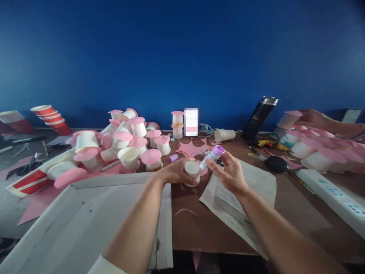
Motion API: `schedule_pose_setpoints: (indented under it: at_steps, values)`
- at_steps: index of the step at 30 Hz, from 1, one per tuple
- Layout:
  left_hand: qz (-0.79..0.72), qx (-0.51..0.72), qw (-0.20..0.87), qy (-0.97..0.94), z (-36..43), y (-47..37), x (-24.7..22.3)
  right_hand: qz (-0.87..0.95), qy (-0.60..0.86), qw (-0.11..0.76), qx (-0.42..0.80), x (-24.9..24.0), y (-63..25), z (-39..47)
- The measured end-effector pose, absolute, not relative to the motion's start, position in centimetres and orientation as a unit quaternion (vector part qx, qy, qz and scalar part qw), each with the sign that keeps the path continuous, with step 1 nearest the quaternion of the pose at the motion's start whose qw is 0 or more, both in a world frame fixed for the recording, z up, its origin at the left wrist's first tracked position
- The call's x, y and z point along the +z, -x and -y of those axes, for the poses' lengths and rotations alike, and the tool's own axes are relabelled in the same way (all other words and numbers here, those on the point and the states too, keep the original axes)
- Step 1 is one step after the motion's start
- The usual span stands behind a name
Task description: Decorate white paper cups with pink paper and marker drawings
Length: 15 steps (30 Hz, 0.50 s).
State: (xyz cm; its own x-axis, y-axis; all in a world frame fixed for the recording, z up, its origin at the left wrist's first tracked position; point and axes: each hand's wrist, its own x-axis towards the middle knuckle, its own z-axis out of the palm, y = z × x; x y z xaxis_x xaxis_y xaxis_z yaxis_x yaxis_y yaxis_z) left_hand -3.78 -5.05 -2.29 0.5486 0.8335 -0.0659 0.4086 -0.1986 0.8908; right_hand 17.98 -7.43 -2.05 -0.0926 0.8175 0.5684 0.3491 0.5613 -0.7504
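Note:
Closed around a white paper cup (pixel 192 169), my left hand (pixel 178 171) keeps it upside down, base up, low over the brown table. My right hand (pixel 228 169) grips a glue stick (pixel 210 156) with a purple end, tilted so its white end points down toward the cup's base; whether they touch I cannot tell. A purple cap (pixel 173 158) lies just beyond my left hand. Pink paper scraps (pixel 191 147) lie behind the cup, and a thin pink paper strip (pixel 186 210) curves on the table in front of it.
Paper cups with pink discs (pixel 122 136) crowd the left. A white board (pixel 94 220) lies under my left arm, a printed sheet (pixel 242 190) under my right. To the right are a black bottle (pixel 258 118), a power strip (pixel 332 198) and another person's hand (pixel 319 118) over more cups.

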Motion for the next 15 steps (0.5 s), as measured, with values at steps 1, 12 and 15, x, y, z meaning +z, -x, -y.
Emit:
schedule_pose_setpoints:
  at_steps: [1, 12, 15]
  values:
    - [-0.414, 0.222, 0.485, -0.738, 5.06, 3.77, -2.27, 0.720, 0.409, 0.518, 0.214, -2.01, -17.81, 7.63]
    - [-0.447, 0.212, 0.493, -0.716, 5.31, 3.77, -2.12, 0.673, 0.419, 0.551, 0.261, -2.18, -18.04, 6.96]
    - [-0.430, 0.216, 0.495, -0.723, 5.28, 3.79, -2.23, 0.694, 0.386, 0.537, 0.285, -2.30, -17.69, 7.32]
